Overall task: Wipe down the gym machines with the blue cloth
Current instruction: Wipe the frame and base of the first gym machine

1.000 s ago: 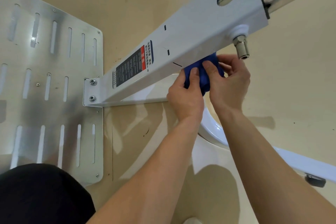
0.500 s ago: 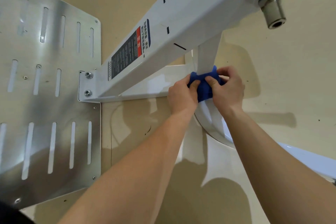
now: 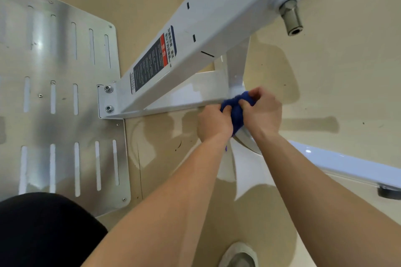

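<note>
The blue cloth (image 3: 235, 110) is bunched around the foot of a narrow white upright post (image 3: 236, 67) of the gym machine. My left hand (image 3: 213, 122) grips the cloth from the left and my right hand (image 3: 263, 111) grips it from the right, fingers curled into it. Above them slants the machine's big white beam (image 3: 217, 17) with a black and red warning label (image 3: 153, 60). Most of the cloth is hidden between my hands.
A slotted metal footplate (image 3: 58, 97) lies on the left, bolted to the beam's foot. A steel pin (image 3: 290, 18) juts from the beam at upper right. A white curved base tube (image 3: 347, 162) runs right. My dark knee (image 3: 43, 230) and shoe (image 3: 239, 254) are at the bottom.
Both hands slid the cloth down the white upright post, from just under the slanted beam to the post's foot near the floor. The camera view shifted with them.
</note>
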{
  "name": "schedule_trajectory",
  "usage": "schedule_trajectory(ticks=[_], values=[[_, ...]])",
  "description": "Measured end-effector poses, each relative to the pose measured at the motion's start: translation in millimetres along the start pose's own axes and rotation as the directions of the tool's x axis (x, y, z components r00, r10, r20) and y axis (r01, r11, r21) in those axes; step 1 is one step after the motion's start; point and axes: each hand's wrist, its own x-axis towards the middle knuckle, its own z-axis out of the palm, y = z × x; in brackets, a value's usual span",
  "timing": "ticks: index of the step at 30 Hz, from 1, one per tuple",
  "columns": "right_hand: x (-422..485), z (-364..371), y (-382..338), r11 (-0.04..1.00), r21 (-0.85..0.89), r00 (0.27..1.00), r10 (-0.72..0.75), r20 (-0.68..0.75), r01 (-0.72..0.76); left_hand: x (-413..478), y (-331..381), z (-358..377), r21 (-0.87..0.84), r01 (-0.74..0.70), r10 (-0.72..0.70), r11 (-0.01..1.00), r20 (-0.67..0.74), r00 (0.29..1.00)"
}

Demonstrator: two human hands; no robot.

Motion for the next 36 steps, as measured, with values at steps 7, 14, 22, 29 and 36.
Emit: schedule_trajectory(ticks=[7, 14, 22, 29, 36], values=[[-8.1, 16.5, 43.1, 0.999, 0.007, 0.998, -0.043, -0.049, 0.043, -13.7, -27.3, 41.2, -0.061, -0.004, 0.01, 0.998, 0.097, 0.995], [-39.8, -10.9, 68.7, 0.994, -0.103, 1.0, -0.029, 0.001, 0.029, -38.6, -34.6, 48.8, 0.073, -0.083, 0.067, 0.994, 0.192, 0.979], [-14.3, 6.9, 46.0, 0.982, -0.165, 0.994, -0.084, 0.075, 0.095, 5.9, -19.9, 33.1, -0.093, -0.078, 0.087, 0.993, 0.091, 0.992], [-33.4, -28.3, 71.4, 0.972, -0.227, 0.964, -0.005, 0.267, 0.068, -42.4, -31.5, 58.6, -0.106, 0.026, -0.006, 0.994, 0.186, 0.983], [-24.9, -16.3, 51.1, 0.951, -0.288, 0.961, -0.028, 0.275, 0.11, -34.6, -18.1, 48.6, -0.242, 0.124, -0.081, 0.962, 0.179, 0.98]])
